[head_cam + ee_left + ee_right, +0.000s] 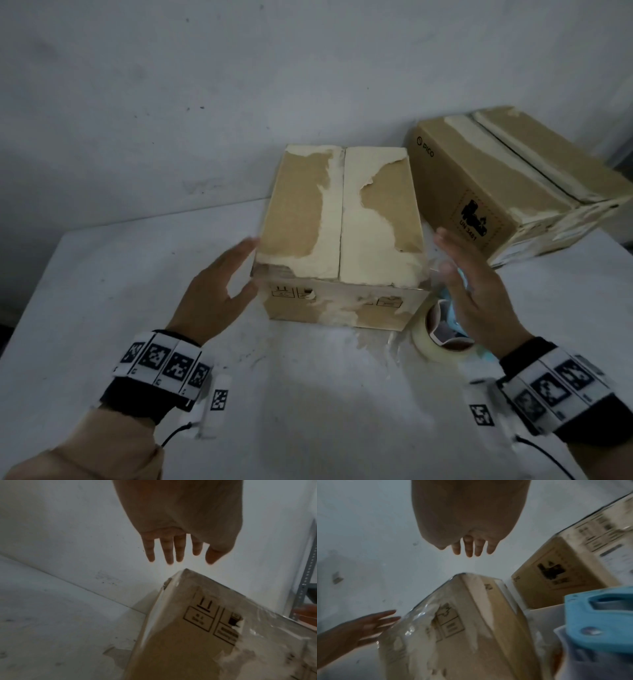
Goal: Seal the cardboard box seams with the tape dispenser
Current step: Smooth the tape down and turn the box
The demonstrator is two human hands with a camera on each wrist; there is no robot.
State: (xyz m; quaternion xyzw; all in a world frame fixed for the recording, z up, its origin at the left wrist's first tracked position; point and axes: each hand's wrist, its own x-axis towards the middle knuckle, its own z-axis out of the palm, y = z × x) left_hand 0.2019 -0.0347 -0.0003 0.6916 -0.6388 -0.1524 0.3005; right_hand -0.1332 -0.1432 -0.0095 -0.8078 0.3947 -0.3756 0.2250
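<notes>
A worn cardboard box (339, 233) stands on the white table, its top flaps closed along a centre seam with torn pale patches. My left hand (219, 291) is open beside the box's left near corner, fingertips close to its edge; whether they touch is unclear. My right hand (476, 291) is open to the right of the box, above a blue tape dispenser (448, 329) with a clear tape roll that lies on the table. The left wrist view shows straight fingers (171, 547) over the box corner (185, 601). In the right wrist view the dispenser (599, 626) sits beside the box (471, 635).
A second cardboard box (507, 181) with printed labels stands at the back right, close to the first. The white table (102, 274) meets a white wall behind. A grey metal shelf post (307, 577) stands past the table to the right.
</notes>
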